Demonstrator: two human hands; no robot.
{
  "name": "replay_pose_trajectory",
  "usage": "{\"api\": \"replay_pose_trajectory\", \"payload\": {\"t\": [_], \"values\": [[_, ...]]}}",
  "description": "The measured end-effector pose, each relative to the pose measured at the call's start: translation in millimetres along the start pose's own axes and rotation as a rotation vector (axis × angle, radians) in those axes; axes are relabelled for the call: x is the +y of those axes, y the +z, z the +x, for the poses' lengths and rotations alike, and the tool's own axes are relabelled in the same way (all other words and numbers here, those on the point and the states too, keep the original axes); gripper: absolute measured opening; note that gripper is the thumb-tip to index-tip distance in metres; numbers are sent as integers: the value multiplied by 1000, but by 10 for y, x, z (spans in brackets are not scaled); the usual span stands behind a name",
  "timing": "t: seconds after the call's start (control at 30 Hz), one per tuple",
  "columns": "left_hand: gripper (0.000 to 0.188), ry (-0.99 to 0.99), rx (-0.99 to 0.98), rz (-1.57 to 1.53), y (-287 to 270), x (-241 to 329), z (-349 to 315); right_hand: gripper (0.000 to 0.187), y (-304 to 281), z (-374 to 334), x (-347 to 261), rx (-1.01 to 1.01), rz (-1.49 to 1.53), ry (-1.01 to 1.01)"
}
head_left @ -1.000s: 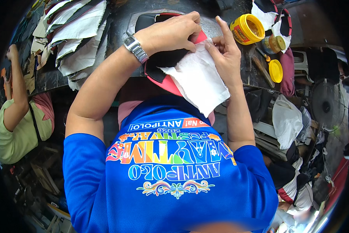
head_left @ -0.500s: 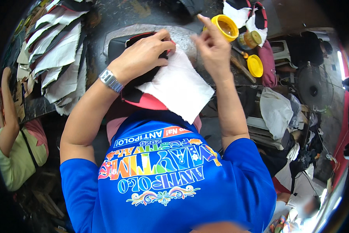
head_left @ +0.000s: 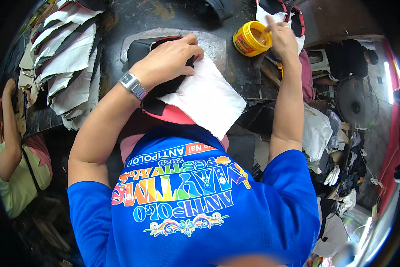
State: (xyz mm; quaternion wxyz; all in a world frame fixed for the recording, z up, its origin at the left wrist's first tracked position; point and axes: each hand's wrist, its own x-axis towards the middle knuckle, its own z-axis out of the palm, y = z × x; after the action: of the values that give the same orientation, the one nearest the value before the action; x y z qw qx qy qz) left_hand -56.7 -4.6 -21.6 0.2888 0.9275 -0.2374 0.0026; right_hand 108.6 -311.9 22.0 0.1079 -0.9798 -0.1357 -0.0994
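Observation:
My left hand (head_left: 175,55) is closed on the upper edge of a black and red shoe upper (head_left: 182,115), as it appears, with a loose white cloth lining (head_left: 211,95) spread over it. The fingers curl over the red-trimmed edge, and the wrist wears a metal watch (head_left: 133,84). At the far right, my right hand (head_left: 283,40) reaches over an open yellow jar (head_left: 249,42) of brown paste. One finger points down into its mouth; the fingertip is hard to make out. I see no tool in that hand.
Stacked white-lined black pieces (head_left: 73,62) lie at the left. A stone slab (head_left: 217,42) lies under the work. Behind the right hand are red-edged pieces (head_left: 296,20). Another person's arm (head_left: 10,120) shows at the far left, and a fan (head_left: 356,106) stands at the right.
My right hand has moved right, away from the white lining, and its finger now dips to the jar. The jar has shifted slightly and tilted differently. My left hand stays almost in place.

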Motion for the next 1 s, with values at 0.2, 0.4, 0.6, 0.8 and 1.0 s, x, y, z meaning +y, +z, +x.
{"api": "replay_pose_trajectory", "payload": {"t": [0.2,0.4,0.6,0.8,1.0], "values": [[54,-8,-19,14,30,-67,50,66,-190,-602,-308,84,-341,36],[82,-15,68,7,96,-91,80,27,-240,-1159,-804,40,584,-221],[78,8,97,-11,103,-93,66,41,579,-1466,-1014,-108,371,-357],[51,-36,40,-59,84,-81,31,66,811,-1632,-1070,-60,119,-379],[40,20,120,-33,101,-83,-14,65,852,-1623,-1018,-123,220,-341]]}}
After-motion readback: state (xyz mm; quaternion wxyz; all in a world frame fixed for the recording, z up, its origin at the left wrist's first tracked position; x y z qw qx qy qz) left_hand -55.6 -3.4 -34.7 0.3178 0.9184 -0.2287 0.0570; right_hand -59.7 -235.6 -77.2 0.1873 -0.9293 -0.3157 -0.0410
